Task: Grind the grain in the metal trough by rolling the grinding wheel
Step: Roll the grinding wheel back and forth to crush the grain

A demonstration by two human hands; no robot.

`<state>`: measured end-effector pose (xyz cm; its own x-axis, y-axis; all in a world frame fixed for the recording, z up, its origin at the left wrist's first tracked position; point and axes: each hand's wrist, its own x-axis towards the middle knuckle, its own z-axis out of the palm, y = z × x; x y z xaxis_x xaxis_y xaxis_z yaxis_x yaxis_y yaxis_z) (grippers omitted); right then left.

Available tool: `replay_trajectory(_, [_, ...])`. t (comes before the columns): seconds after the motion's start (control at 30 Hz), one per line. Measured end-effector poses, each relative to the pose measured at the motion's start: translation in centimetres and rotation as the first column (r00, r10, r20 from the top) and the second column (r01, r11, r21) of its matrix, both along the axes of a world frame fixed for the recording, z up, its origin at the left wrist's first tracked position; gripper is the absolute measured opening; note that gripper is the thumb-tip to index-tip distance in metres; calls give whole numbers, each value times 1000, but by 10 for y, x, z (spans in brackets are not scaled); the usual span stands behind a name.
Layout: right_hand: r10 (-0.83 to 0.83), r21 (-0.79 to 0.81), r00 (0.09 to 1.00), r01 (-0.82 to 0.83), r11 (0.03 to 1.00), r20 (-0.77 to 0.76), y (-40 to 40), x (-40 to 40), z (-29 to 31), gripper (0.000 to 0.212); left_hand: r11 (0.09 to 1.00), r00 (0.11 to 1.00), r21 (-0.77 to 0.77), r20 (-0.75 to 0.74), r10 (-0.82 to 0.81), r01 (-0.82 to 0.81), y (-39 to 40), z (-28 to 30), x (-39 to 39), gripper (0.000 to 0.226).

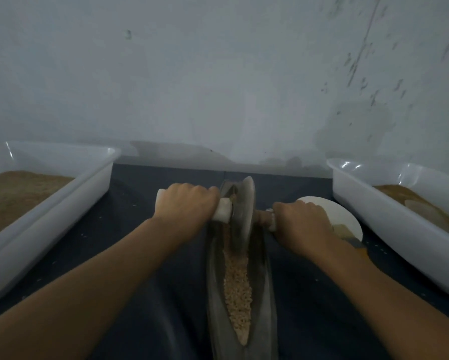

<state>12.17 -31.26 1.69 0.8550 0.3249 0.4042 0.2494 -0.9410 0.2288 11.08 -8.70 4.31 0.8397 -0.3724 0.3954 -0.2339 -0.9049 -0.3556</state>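
The grinding wheel (241, 211) stands upright in the far end of the metal trough (213, 281), which runs from the worktop's (153, 294) near edge toward its far edge. The left hand (187, 206) and right hand (301, 224) each curl their fingers around the white handle (223, 211) on either side. Grain (237, 287) fills the trough nearer the person.

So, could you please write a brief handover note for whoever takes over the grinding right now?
Left hand grips the left handle; right hand grips the right handle.
Wheel stands at the far end of the trough.
Grain lies along the trough's near part, mostly whole by the look of it.
White trays left and right hold brown material; a white dish sits behind the right hand.
Left to do: roll the wheel back over the grain, probably many passes.
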Motion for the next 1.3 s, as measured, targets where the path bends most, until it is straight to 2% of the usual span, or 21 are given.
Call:
replay_trajectory(0.07, [27, -31, 998, -29, 999, -53, -3, -20, 3, 26, 998, 999, -56, -44, -27, 25, 6, -5, -22, 26])
replay_trajectory(0.13, [70, -62, 991, -77, 995, -114, -7, -46, 5, 31, 989, 995, -106, -12, -102, 100, 15, -15, -49, 46])
replay_trajectory(0.2, [109, -115, 992, -116, 987, -63, -10, -67, 5, 33, 979, 982, -83, 34, -186, 188, 23, -22, -71, 65])
replay_trajectory(0.23, [119, -131, 992, -122, 984, -35, -9, -73, 6, 34, 975, 977, -77, 51, -207, 210, 27, -25, -76, 67])
replay_trajectory(0.33, [79, -172, 995, -88, 981, -57, 2, -61, 16, 26, 991, 994, -81, 18, -110, 111, 27, -29, -63, 62])
replay_trajectory(0.43, [-23, -166, 999, 18, 986, -26, 11, -25, 20, 21, 993, 997, -119, 75, 0, 8, 19, -31, -22, 36])
replay_trajectory(0.5, [-75, -138, 997, 73, 988, -14, 15, -4, 20, 13, 990, 998, -139, 66, 19, -10, 14, -26, 1, 30])
replay_trajectory(0.6, [-94, -97, 993, 87, 992, -70, 16, 4, 21, 11, 991, 999, -135, 53, 8, -1, 8, -18, 10, 28])
replay_trajectory(0.67, [-28, -87, 996, 20, 996, -88, 11, -12, 21, 14, 990, 1000, -141, 26, -3, 7, 10, -17, -5, 30])
replay_trajectory(0.8, [60, -148, 995, -71, 986, -83, -1, -68, 14, 26, 975, 980, -108, 70, -186, 193, 24, -25, -63, 62])
replay_trajectory(0.83, [63, -174, 996, -74, 982, -67, -2, -79, 14, 27, 967, 971, -106, 84, -224, 232, 28, -26, -74, 64])
replay_trajectory(0.9, [69, -179, 997, -72, 981, -22, -3, -85, 16, 30, 972, 976, -100, 67, -206, 212, 32, -31, -79, 60])
replay_trajectory(0.97, [39, -186, 998, -47, 981, -46, 4, -76, 20, 28, 989, 991, -79, 32, -126, 128, 27, -28, -70, 58])
replay_trajectory(1.1, [-42, -110, 999, 39, 993, -32, 11, -24, 16, 22, 996, 994, -90, 109, -15, 24, 15, -27, -17, 36])
replay_trajectory(1.3, [-40, -21, 999, 41, 999, 20, 4, 4, 2, 25, 999, 996, -43, 88, -18, 22, 2, -13, 15, 30])
